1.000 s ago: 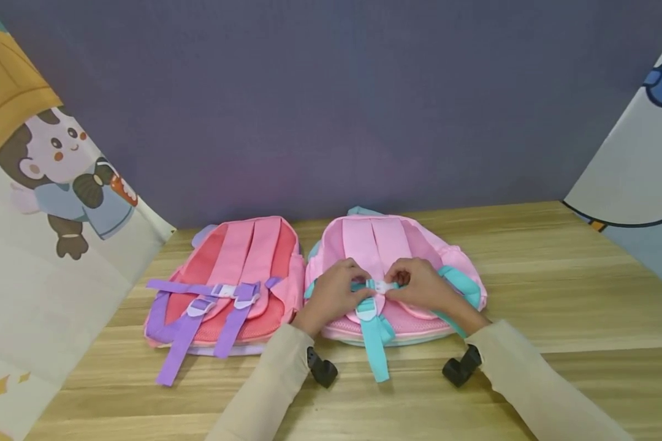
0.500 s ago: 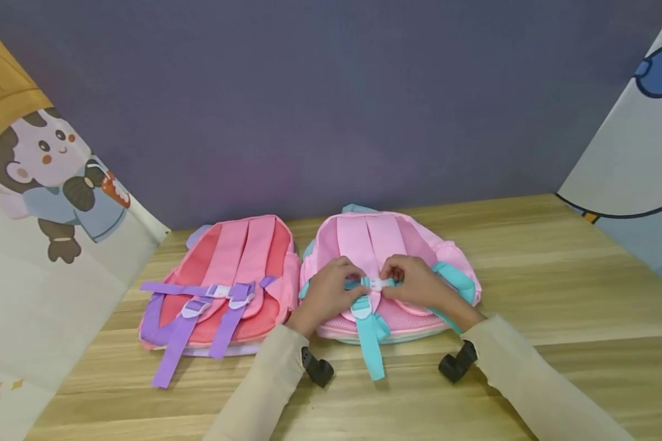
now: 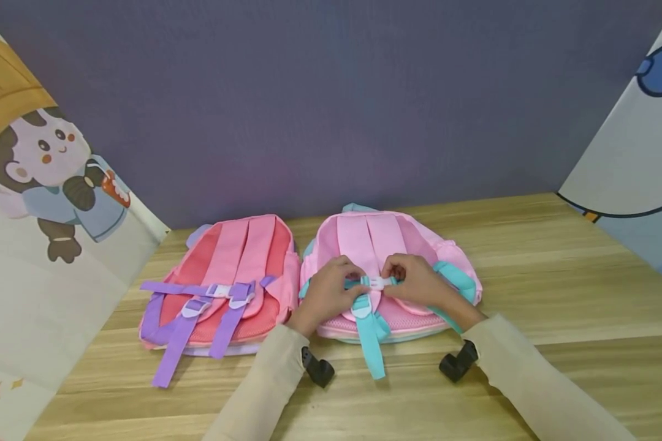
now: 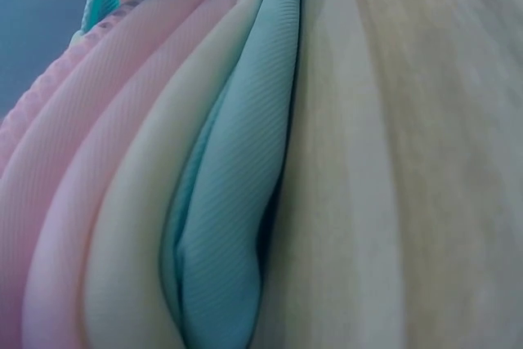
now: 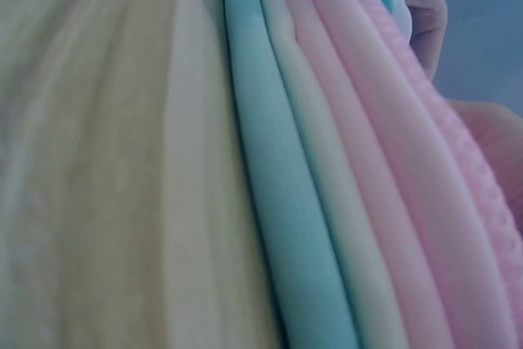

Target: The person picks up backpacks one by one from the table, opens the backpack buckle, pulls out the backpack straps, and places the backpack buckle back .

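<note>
A light pink backpack (image 3: 414,242) lies straps-up on the wooden table in the head view. Across its lower back, a white side-release buckle (image 3: 377,283) sits on a teal strap, its two halves meeting; whether they are latched I cannot tell. My left hand (image 3: 331,291) pinches the strap and the buckle's left end between thumb and fingers. From the other side, my right hand (image 3: 416,282) pinches the buckle's right end. Below hangs a teal strap tail (image 3: 371,346). The left wrist view has only the backpack's edge (image 4: 229,202) and the table, no hand.
Left of it and touching it lies a coral-pink backpack (image 3: 278,257) with purple straps (image 3: 176,343) and a joined white buckle (image 3: 219,291). A dark purple-grey wall (image 3: 342,110) stands behind the wooden table (image 3: 551,275). Printed cartoon sheets (image 3: 11,294) flank both sides.
The buckle's halves are closer together than a second ago, and my right hand has come slightly nearer my left. The head view has shifted a little. Both backpacks stay in place.
</note>
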`<state>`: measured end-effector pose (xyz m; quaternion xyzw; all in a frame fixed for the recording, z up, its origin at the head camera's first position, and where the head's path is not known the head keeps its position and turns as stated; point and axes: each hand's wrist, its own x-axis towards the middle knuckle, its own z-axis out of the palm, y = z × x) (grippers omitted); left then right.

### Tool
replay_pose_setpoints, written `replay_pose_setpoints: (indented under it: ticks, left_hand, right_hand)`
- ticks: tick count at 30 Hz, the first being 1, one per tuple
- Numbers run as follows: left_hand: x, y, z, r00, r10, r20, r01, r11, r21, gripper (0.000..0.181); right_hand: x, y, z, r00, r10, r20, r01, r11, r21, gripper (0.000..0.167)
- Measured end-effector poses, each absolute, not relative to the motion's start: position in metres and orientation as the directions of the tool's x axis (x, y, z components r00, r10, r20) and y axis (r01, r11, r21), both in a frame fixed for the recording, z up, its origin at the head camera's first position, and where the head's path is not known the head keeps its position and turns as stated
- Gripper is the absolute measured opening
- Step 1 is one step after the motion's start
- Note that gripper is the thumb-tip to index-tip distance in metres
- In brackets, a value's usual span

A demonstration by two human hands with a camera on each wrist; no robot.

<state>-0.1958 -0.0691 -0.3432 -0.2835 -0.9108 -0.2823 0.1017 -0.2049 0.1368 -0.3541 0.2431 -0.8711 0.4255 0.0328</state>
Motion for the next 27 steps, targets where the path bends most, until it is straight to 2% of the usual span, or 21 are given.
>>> replay_pose_setpoints:
  ticks: [11, 27]
  left_hand:
    - [-0.1951, -0.0701, -0.3445, -0.826, 0.454, 0.333, 0.562, 0.699, 0.442, 0.019]
    - [-0.1956, -0.0694, -0.346, -0.804, 0.452, 0.386, 0.591, 0.673, 0.445, 0.02]
  right_hand:
    - [-0.2022, 0.1357, -0.3526, -0.884, -0.378, 0.276, -0.448, 0.517, -0.729, 0.021]
    - [-0.2054, 0.1388, -0.3544, -0.889, -0.364, 0.277, -0.44, 0.516, -0.735, 0.018]
